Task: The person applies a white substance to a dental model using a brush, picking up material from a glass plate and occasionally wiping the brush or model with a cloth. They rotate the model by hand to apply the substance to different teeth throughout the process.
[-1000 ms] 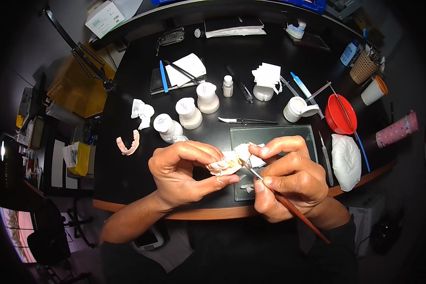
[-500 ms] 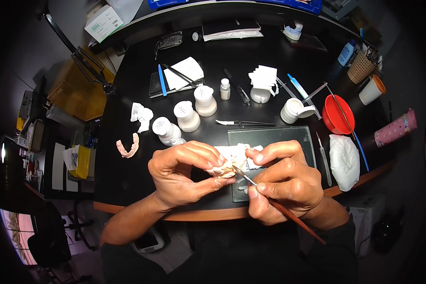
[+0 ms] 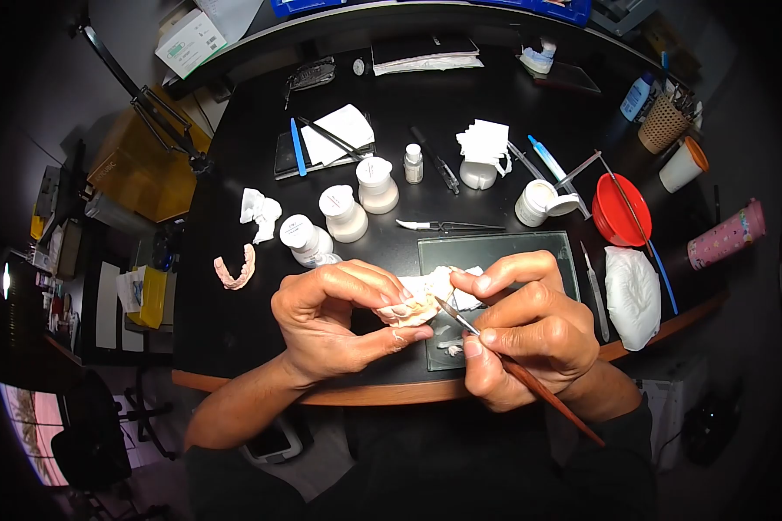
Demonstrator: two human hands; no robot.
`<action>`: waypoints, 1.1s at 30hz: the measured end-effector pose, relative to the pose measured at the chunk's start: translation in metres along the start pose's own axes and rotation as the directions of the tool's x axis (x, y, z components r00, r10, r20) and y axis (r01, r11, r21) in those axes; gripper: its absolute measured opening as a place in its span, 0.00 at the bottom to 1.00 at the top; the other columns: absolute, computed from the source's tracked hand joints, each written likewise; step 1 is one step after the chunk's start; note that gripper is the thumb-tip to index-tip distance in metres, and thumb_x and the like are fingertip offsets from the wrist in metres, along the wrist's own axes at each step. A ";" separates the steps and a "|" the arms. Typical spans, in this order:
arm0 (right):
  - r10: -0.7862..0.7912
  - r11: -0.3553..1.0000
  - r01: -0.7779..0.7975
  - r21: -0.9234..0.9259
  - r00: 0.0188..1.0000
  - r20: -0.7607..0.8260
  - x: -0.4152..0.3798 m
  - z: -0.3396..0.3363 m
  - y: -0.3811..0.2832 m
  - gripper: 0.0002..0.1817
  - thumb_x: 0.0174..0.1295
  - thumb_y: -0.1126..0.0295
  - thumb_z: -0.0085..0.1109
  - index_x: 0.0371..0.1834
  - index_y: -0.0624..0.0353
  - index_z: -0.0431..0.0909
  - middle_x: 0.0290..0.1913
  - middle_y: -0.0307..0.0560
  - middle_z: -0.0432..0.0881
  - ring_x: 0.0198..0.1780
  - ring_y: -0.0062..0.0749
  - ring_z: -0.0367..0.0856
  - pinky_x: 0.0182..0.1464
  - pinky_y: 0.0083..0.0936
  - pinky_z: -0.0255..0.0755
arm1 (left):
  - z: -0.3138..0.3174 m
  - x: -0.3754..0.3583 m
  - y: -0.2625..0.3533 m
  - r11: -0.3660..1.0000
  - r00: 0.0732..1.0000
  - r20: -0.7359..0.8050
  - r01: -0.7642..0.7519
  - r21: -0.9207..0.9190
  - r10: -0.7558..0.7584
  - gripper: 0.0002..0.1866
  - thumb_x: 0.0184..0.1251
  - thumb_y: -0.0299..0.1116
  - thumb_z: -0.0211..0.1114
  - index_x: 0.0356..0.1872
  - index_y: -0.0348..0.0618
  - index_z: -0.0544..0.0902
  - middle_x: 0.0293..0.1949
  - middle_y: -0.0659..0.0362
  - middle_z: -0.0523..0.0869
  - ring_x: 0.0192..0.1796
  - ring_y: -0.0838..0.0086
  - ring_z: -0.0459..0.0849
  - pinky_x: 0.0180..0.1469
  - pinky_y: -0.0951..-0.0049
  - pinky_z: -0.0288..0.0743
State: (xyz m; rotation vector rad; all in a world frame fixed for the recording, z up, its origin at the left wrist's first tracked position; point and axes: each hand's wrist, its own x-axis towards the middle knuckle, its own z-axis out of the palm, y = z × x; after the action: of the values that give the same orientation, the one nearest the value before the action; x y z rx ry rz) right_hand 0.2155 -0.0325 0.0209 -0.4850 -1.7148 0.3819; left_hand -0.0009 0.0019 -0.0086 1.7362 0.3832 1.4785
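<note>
Thumb and fingers of my left hand (image 3: 326,321) are closed around a cream-coloured dental cast (image 3: 419,300), held over the near part of the table. A fine brush (image 3: 530,378) with a reddish-brown handle and a metal ferrule is gripped in my right hand (image 3: 530,334). Its pointed tip is right by the cast's tooth area. My right forefinger reaches to the far right side of the cast. Below both hands lies a glass slab (image 3: 500,247) with small whitish dabs of material (image 3: 449,346) on it, and white tissue (image 3: 467,300) shows behind the fingers.
Labelled powder jars (image 3: 343,214) stand left of the slab, near a pink arch-shaped piece (image 3: 235,267). Tweezers (image 3: 450,226) lie behind the slab. To the right are an open white jar (image 3: 534,204), a red bowl (image 3: 621,210), a knife-like tool (image 3: 595,291) and a wad of tissue (image 3: 632,300).
My right hand has shifted slightly right, drawing the brush tip back a little from the cast. The left hand has hardly moved.
</note>
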 end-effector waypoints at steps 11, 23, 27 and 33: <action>-0.002 1.000 0.002 0.004 1.000 -0.005 -0.001 0.001 -0.001 0.12 0.45 0.83 0.70 0.31 0.59 0.79 0.28 0.41 0.82 0.44 0.44 0.83 0.43 0.32 0.80 | 0.000 -0.001 -0.001 1.000 1.000 -0.005 -0.022 -0.006 0.022 0.21 0.42 0.17 0.86 0.35 0.36 0.82 0.33 0.50 0.89 0.39 0.67 0.91 0.39 0.70 0.88; -0.006 1.000 0.006 -0.020 1.000 0.018 -0.001 0.001 -0.001 0.11 0.46 0.82 0.71 0.31 0.59 0.80 0.28 0.42 0.83 0.44 0.43 0.83 0.42 0.31 0.80 | -0.003 0.002 -0.001 0.997 0.997 0.033 -0.067 0.037 0.065 0.19 0.43 0.16 0.84 0.34 0.36 0.82 0.34 0.49 0.89 0.40 0.66 0.91 0.41 0.70 0.88; -0.020 0.999 0.021 -0.032 1.000 0.021 -0.001 0.003 -0.003 0.11 0.47 0.82 0.72 0.32 0.59 0.82 0.29 0.42 0.83 0.44 0.43 0.83 0.42 0.31 0.81 | -0.003 0.002 -0.001 0.997 0.997 0.032 -0.064 0.030 0.063 0.18 0.43 0.16 0.84 0.33 0.36 0.82 0.34 0.49 0.89 0.40 0.66 0.91 0.41 0.70 0.88; -0.048 0.998 0.049 -0.034 0.999 0.022 -0.001 0.003 -0.002 0.10 0.46 0.82 0.72 0.31 0.60 0.82 0.29 0.43 0.84 0.43 0.42 0.83 0.44 0.34 0.83 | -0.002 0.002 0.001 0.999 0.999 0.028 -0.041 0.011 0.041 0.18 0.44 0.17 0.84 0.34 0.36 0.82 0.34 0.49 0.89 0.41 0.67 0.91 0.41 0.70 0.88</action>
State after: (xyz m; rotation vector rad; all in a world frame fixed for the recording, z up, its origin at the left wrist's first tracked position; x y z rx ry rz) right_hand 0.2122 -0.0341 0.0206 -0.4649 -1.7530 0.3244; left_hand -0.0025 0.0036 -0.0069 1.7817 0.3437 1.4818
